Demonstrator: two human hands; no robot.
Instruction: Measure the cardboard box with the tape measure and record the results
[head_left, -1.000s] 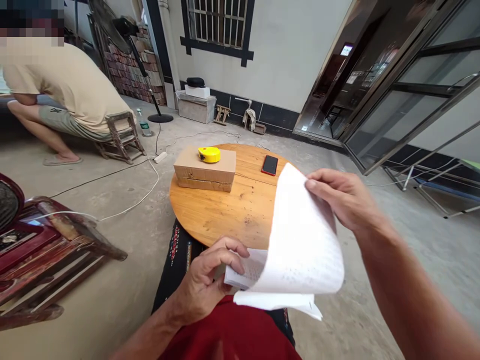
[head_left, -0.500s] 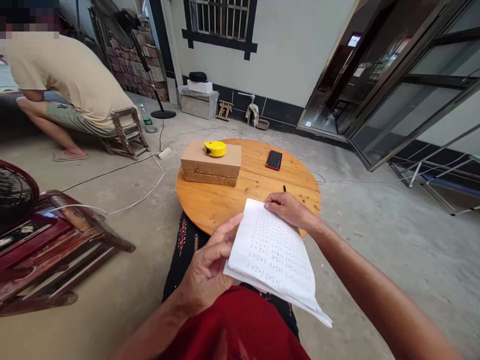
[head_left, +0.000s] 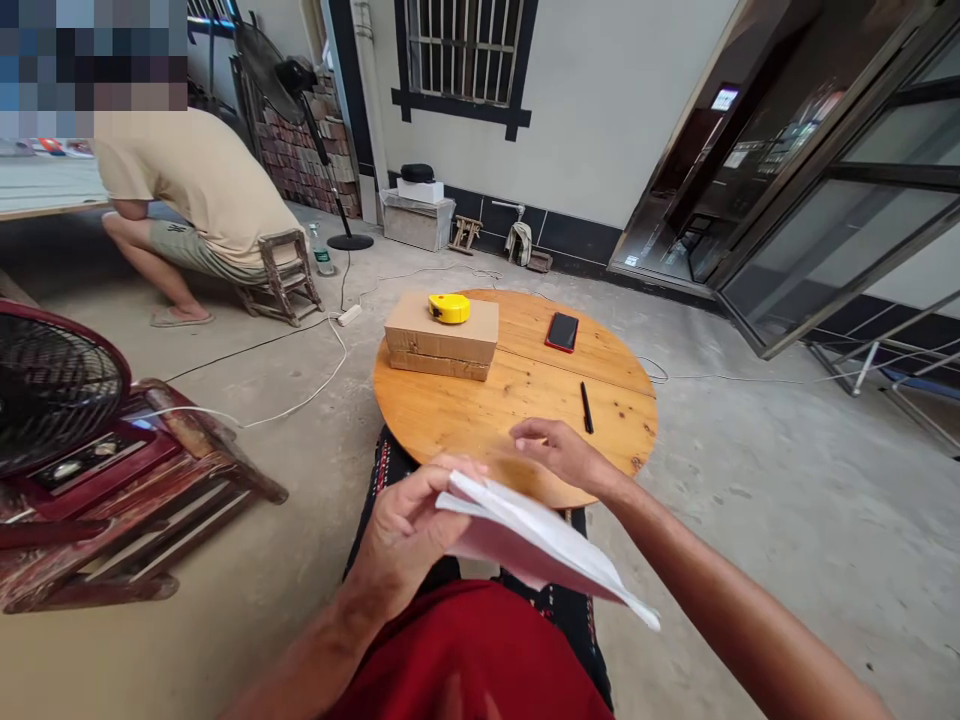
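Observation:
My left hand grips a white paper pad by its near-left corner and holds it almost flat above my lap. My right hand hovers over the pad's far edge with fingers loosely curled and nothing in them. Just beyond stands a round wooden table. On it lie a black pen, a dark phone in a red case and a cardboard box with a yellow tape measure on top.
A person in a beige shirt sits bent over on a wooden stool at the back left. A red fan rests on dark wooden furniture at my left. White cables cross the concrete floor. Glass doors stand at the right.
The lifted page came down and the pad closed. My right hand let go of the paper. The pad tipped from facing me to nearly flat, uncovering the pen.

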